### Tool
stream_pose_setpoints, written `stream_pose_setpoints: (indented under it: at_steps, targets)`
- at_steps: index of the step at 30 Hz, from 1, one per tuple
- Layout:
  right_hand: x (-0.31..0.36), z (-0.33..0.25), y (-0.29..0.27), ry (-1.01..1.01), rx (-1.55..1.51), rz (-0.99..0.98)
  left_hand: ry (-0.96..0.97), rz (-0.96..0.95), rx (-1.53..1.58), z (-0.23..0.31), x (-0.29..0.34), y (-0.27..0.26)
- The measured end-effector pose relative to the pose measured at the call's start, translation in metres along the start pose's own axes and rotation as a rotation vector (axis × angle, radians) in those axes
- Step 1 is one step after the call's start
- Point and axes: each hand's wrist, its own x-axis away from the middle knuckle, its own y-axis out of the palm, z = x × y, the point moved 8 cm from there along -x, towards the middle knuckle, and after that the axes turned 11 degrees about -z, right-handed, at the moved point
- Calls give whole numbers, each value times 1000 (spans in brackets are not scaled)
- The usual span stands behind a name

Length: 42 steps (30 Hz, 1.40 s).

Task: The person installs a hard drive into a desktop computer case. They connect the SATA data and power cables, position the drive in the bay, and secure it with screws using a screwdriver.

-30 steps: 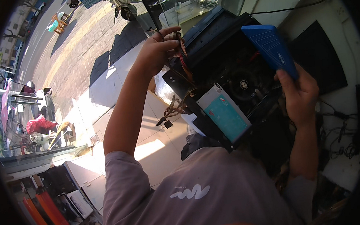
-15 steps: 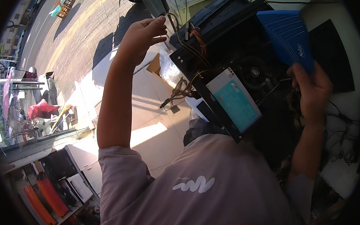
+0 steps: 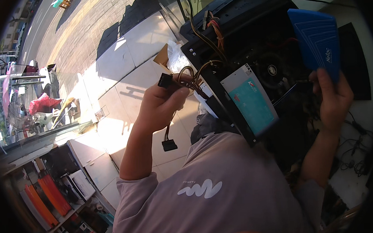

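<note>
L hand (image 3: 162,105): fingers closed on cable bundle (image 3: 186,79); blk connector (image 3: 165,80) juts just above knuckles, 2nd connector (image 3: 169,145) hangs below.
R hand (image 3: 338,93): fingers gripping lower end of blue box (image 3: 316,36); rest extends past fingertips.
PC case (image 3: 232,110): open, betw. hands.

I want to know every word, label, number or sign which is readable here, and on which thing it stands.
I give places and kinds, without copying the wording.
Blue flat piece in the right hand: one white printed word, readable.
Grey shirt: white wavy emblem with one tiny word beside it.
Silver box with teal label: small marks, too small to read surely.
Round fan hub: small emblem, too small.
</note>
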Motion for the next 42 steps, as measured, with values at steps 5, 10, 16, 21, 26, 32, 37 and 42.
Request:
stream_pose_setpoints:
  at_steps: [5,10,16,21,26,32,37,42]
  targets:
    - [3,-1,-10,30,-99,33,32,-5,264,44,-11,7]
    - [-11,-44,29,-126,-265,-76,24,-265,332,74,-58,52]
    - [-37,-59,86,-95,-446,-228,-62,-380,77,95,-101,94]
    - [-53,-36,82,70,-441,-215,-102,-450,-256,104,-118,90]
    - [-56,-25,87,167,-498,-241,32,-418,-527,107,-136,80]
    - [-56,-15,93,262,-678,-256,352,-267,-839,129,-124,87]
    - [-55,-18,91,199,-729,-198,449,-107,-750,126,-113,89]
    - [-52,-27,94,94,-672,-179,419,-151,-748,122,-116,90]
